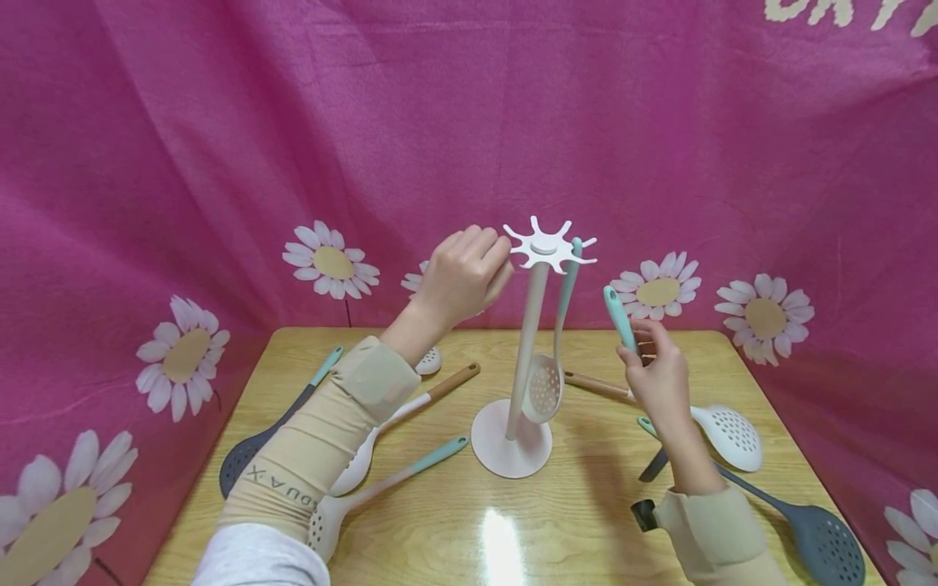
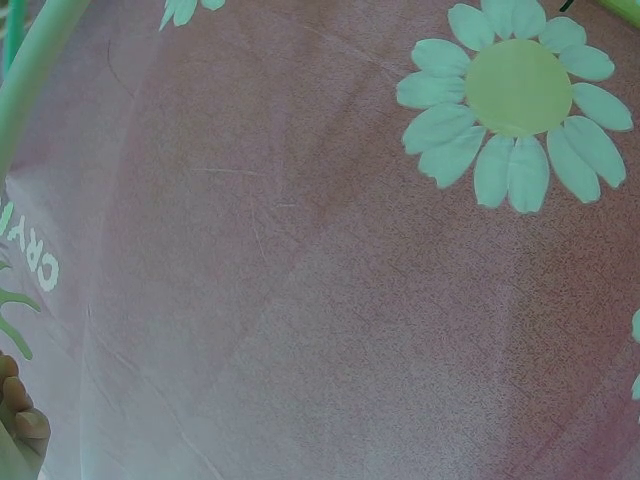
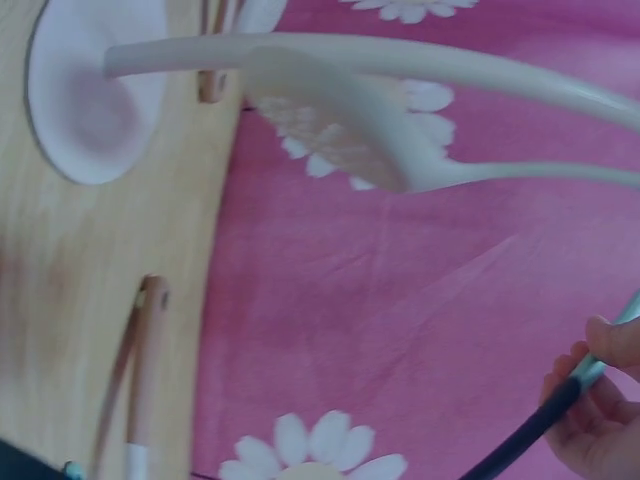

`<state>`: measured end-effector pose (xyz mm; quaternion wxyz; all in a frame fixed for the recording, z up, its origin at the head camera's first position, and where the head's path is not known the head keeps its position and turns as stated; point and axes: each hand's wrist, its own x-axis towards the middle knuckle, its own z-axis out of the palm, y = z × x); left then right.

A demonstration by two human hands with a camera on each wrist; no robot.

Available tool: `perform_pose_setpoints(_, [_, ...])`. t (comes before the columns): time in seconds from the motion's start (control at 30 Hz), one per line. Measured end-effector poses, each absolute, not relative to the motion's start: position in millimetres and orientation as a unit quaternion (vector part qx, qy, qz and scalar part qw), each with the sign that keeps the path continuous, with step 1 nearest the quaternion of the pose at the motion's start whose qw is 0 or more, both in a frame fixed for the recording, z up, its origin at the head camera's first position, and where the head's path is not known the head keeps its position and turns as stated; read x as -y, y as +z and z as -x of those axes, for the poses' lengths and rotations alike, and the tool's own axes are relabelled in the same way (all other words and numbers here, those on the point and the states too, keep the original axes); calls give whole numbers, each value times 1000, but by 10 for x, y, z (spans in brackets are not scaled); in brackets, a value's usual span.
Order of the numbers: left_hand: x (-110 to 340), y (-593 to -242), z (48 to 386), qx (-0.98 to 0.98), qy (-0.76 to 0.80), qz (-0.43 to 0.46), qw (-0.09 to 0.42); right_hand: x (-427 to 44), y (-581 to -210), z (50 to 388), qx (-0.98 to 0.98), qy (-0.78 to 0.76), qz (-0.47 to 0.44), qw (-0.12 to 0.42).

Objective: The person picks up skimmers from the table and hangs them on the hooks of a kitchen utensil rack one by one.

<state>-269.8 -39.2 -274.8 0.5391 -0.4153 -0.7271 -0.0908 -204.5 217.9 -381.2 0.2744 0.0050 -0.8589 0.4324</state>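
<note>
A white utensil rack [image 1: 529, 342] with a round base and a star of hooks stands upright on the table. My left hand [image 1: 469, 268], fingers curled, grips the left tips of its hooks; the left wrist view catches only some fingers [image 2: 22, 415] beside a hook. On the rack's right side hangs a pale slotted ladle [image 1: 545, 389] with a mint handle. To the right of it, my right hand [image 1: 657, 370] holds a utensil by its mint handle [image 1: 620, 317], which points up. Its dark shaft [image 3: 530, 432] shows in the right wrist view; its head is hidden.
On the left of the table lie a dark slotted utensil [image 1: 245, 460], a white spoon with a brown handle [image 1: 454, 381] and a pale slotted spoon [image 1: 326, 521]. At right lie a white skimmer [image 1: 733, 438] and a dark slotted spoon [image 1: 828, 545]. A pink flowered cloth [image 1: 469, 122] stands behind.
</note>
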Motion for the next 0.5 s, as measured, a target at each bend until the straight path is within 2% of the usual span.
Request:
perform_pose_setpoints(0.23, [389,-2745,2692,729,-93,417,535,-2093,-3642,1956,822,455,-35,341])
perform_pose_setpoints(0.5, [392,-2749,2694,729,-90,414,537,-2013,-3466,1854,797,486,-48,354])
